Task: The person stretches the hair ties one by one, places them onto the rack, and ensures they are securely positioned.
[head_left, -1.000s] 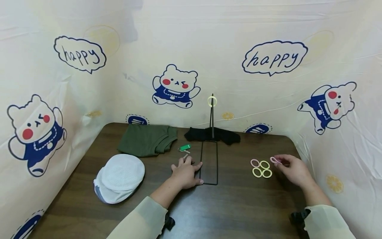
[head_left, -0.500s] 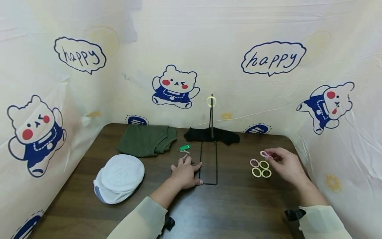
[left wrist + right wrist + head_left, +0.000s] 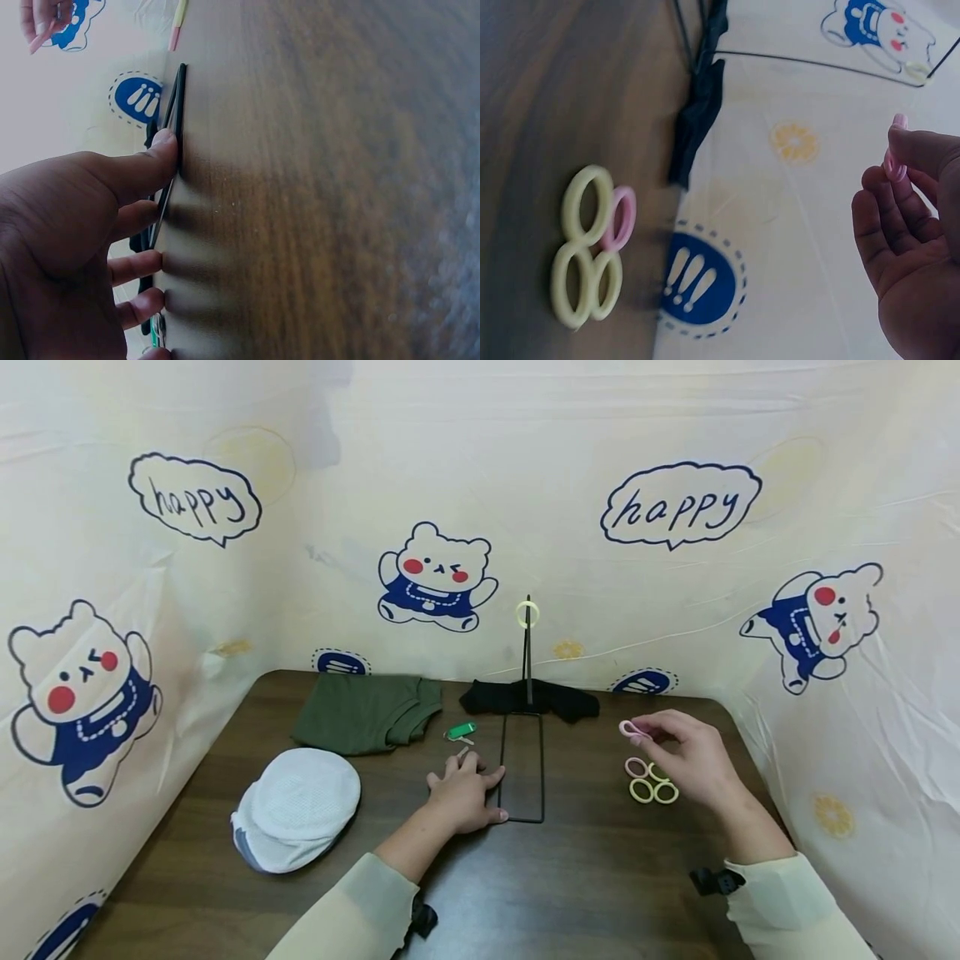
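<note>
In the head view, my right hand (image 3: 690, 756) pinches a pink ring (image 3: 634, 737) between thumb and fingertips, held above the table. The right wrist view shows this pink ring (image 3: 897, 172) edge-on in the same pinch. Below lie a pink ring (image 3: 632, 214) and several pale yellow rings (image 3: 570, 202), flat and close together. My left hand (image 3: 461, 797) rests with spread fingers on the table, thumb and forefinger touching the left side of a black wire stand (image 3: 542, 768). A pale yellow ring (image 3: 519, 615) hangs near the top of the stand's upright.
A folded dark green cloth (image 3: 352, 714) and a white cap (image 3: 300, 802) lie on the left. Keys with a green tag (image 3: 461, 731) sit beyond my left hand. A black cloth item (image 3: 570, 703) lies behind the stand. A printed sheet (image 3: 450, 460) hangs around the table.
My right hand has moved left and away from me with the pink ring, up past the rings on the table. The left hand stays at the stand's base.
</note>
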Demonstrator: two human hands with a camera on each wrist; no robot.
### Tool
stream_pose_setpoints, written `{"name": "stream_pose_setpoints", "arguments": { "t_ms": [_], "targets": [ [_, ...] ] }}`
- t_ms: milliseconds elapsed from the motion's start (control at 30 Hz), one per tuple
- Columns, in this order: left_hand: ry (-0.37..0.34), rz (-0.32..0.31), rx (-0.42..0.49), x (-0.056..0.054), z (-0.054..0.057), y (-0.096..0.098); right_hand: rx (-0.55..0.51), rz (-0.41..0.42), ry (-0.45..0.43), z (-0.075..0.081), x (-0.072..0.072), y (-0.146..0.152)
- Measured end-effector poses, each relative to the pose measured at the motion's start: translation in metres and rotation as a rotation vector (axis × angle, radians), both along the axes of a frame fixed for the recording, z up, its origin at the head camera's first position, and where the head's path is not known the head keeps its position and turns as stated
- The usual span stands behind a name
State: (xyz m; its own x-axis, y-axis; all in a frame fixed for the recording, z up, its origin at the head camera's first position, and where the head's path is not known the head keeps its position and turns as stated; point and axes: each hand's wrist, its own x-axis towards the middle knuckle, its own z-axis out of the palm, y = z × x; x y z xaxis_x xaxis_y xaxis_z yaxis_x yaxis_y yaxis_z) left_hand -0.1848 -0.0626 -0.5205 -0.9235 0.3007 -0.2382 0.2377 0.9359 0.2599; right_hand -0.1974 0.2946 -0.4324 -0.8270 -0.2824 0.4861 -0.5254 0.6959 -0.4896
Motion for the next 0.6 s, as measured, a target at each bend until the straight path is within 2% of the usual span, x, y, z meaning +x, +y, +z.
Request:
{"name": "stream_pose_setpoints", "arguments": {
  "t_ms": [367, 600],
  "targets": [
    [-0.012, 0.004, 0.008, 0.001, 0.0, -0.001, -0.072, 0.184, 0.15, 0.03, -0.007, -0.043],
    [-0.008, -0.004, 0.01, 0.001, 0.002, -0.001, -0.151, 0.277, 0.207, 0.05, -0.002, -0.068]
  ]
}}
